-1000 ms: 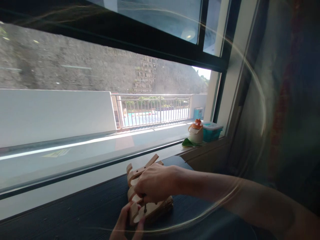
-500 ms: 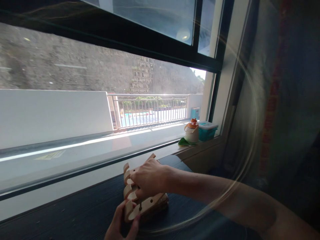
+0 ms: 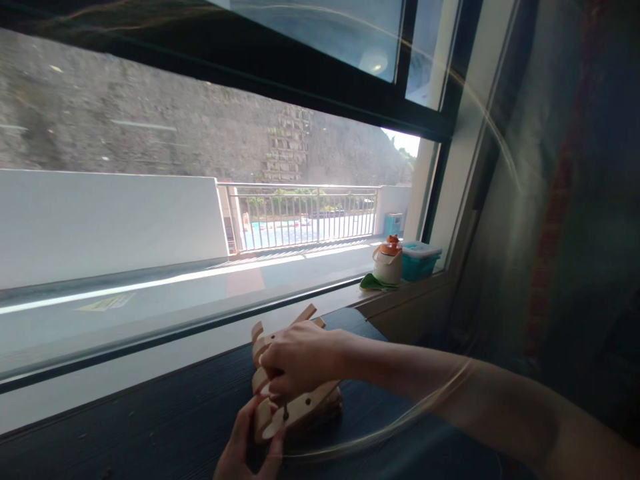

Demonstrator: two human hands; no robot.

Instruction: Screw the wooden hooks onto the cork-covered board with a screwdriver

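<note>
The wooden model sits on the dark table by the window. My right hand stays clamped over its top, and my left hand pinches its near end. The model has barely shifted.

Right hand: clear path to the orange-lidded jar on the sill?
Probably yes: nothing stands between the right hand and the orange-lidded jar, but it grips the wooden model.

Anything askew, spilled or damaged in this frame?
Nothing stands out. The left hand and right hand grip a wooden assembly resting on the dark table; the orange-capped bottle and teal box stand upright on the windowsill.
</note>
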